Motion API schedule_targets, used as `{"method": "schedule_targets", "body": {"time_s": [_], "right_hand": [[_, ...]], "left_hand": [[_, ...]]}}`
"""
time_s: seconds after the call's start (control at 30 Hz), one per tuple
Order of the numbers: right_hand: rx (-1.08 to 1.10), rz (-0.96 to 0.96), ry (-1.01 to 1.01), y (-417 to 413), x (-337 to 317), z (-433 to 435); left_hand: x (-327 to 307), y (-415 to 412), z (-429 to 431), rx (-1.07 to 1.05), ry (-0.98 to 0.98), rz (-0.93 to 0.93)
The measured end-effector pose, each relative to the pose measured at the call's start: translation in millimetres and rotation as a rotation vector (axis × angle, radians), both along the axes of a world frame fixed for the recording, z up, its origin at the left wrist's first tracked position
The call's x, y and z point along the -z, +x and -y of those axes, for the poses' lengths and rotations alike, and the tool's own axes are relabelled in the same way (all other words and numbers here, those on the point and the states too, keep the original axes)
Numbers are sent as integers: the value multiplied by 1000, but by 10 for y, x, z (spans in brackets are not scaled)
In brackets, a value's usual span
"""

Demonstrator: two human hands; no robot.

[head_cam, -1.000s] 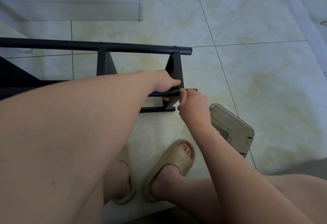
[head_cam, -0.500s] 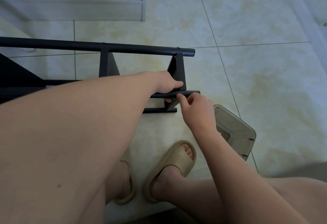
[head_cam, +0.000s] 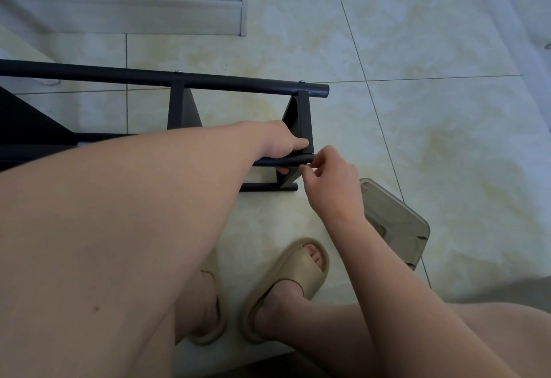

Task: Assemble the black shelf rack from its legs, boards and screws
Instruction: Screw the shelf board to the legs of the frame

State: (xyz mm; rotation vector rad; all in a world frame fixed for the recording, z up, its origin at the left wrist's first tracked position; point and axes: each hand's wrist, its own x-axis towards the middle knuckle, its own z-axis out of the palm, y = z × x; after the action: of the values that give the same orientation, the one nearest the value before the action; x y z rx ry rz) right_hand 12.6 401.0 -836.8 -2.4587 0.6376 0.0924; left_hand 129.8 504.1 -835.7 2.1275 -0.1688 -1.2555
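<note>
Gripping the near black round metal tube (head_cam: 298, 159) of the black metal shelf rack (head_cam: 238, 83) is the left hand (head_cam: 280, 145), fingers curled under it, thumb flat against the black end board (head_cam: 304, 121). The right hand (head_cam: 331, 180) is just beside it at the tube's tip, thumb and forefinger pinching what looks like a small screw (head_cam: 308, 164), too tiny to be sure. The rack's lying on the pale tiled floor (head_cam: 417, 49), stretching off past the left hand. A smoky translucent plastic lid (head_cam: 396, 222) lies just right of the right wrist, with beige foam slide sandals (head_cam: 295, 270) below both hands.
</note>
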Motion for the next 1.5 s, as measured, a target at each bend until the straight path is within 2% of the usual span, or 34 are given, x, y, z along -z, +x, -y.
{"method": "schedule_targets", "body": {"time_s": [0.37, 0.6, 0.7, 0.93, 1.07, 1.2, 1.3, 1.5], "right_hand": [[22, -33, -18, 41, -47, 35], [-51, -90, -66, 64, -41, -23], [-19, -125, 17, 59, -55, -9], [-33, -128, -31, 58, -62, 10], [-32, -163, 52, 24, -40, -61], [21, -78, 18, 7, -61, 16], [-21, -13, -6, 34, -100, 45], [10, -33, -23, 67, -50, 37]], "left_hand": [[-57, -47, -13, 116, 9, 38], [-106, -55, -28, 96, -28, 49], [-132, -63, -36, 137, -32, 65], [-154, -58, -31, 75, -48, 32], [-144, -50, -33, 56, -46, 23], [-119, -54, -36, 42, -50, 19], [-116, -52, -38, 21, -73, 11], [-107, -42, -41, 26, -63, 0]]}}
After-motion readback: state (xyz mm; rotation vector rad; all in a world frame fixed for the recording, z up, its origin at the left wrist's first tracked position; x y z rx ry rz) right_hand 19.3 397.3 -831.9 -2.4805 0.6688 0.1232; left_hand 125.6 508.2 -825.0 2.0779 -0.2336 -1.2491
